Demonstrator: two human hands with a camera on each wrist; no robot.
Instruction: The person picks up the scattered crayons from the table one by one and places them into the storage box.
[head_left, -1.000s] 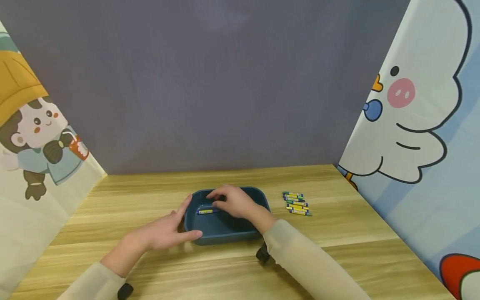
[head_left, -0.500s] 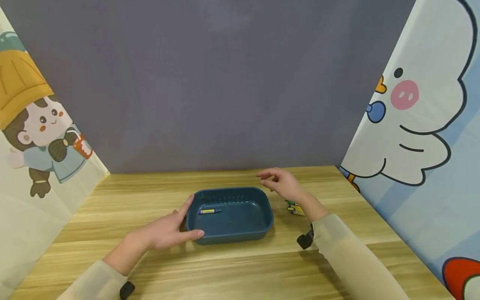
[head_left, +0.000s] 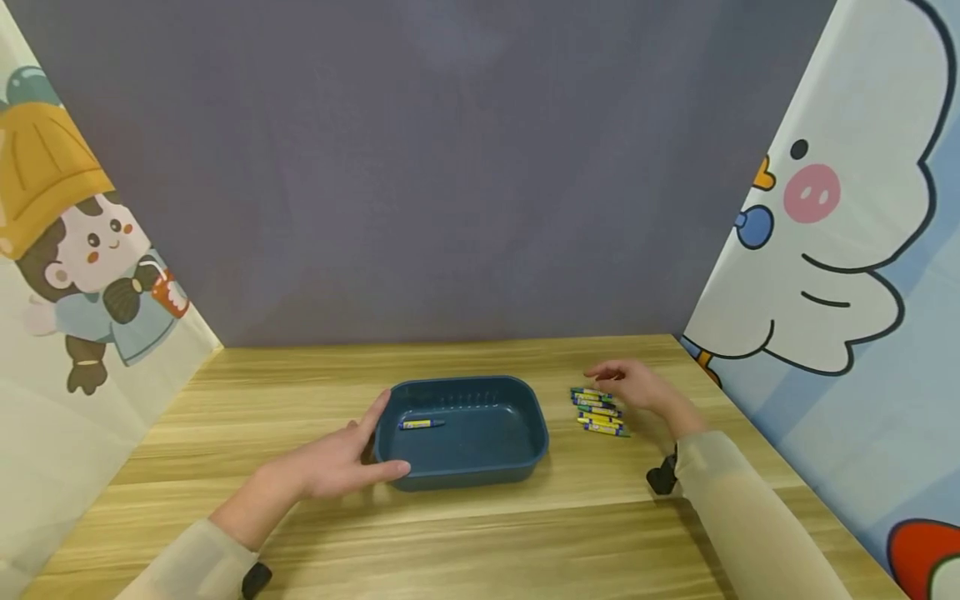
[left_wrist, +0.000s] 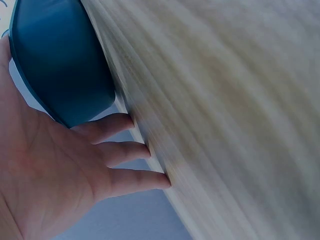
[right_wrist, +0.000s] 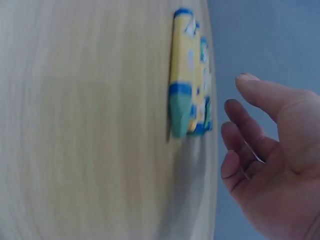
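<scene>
A dark blue tray [head_left: 480, 477] stands on the wooden table, with one crayon [head_left: 420, 424] lying inside near its left end. My left hand [head_left: 330, 462] rests against the tray's left end, thumb at the near rim and forefinger at the far corner. In the left wrist view the other fingers are straight, their tips down at the tabletop. Several crayons [head_left: 600, 411] in yellow wrappers lie in a row to the right of the tray. Just over the far end of that row hovers my right hand [head_left: 637, 387], fingers loosely bent, holding nothing in the right wrist view.
The wooden table [head_left: 450, 550] runs back to a grey wall [head_left: 450, 167]. Printed panels with cartoon figures stand along the left and right sides. A black wrist camera [head_left: 663, 477] hangs under the right sleeve.
My right hand has come out of the tray and moved right, over to the crayon row, leaving the one crayon in the tray. My left hand has stayed at the tray's left end.
</scene>
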